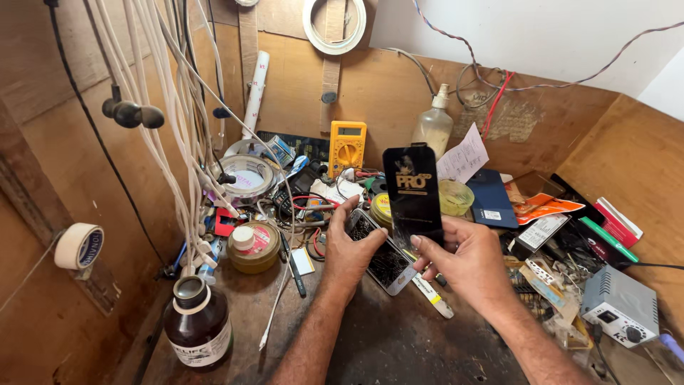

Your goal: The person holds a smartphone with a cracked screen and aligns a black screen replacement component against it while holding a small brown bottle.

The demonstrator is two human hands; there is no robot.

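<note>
Upright black packet (412,196), cracked phone (381,253)

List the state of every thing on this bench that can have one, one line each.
Left hand: gripping the cracked phone.
Right hand: holding the black packet upright.
Cracked-screen smartphone: lying tilted on the bench, screen up, dark.
Flat black screen-protector packet: raised, upright, looks unopened.
Dark brown glass bottle: upright, uncapped.
Yellow handheld multimeter: propped upright.
Clear plastic spray bottle: upright, nozzle on.
Small round amber jar: closed, white cap on.
</note>
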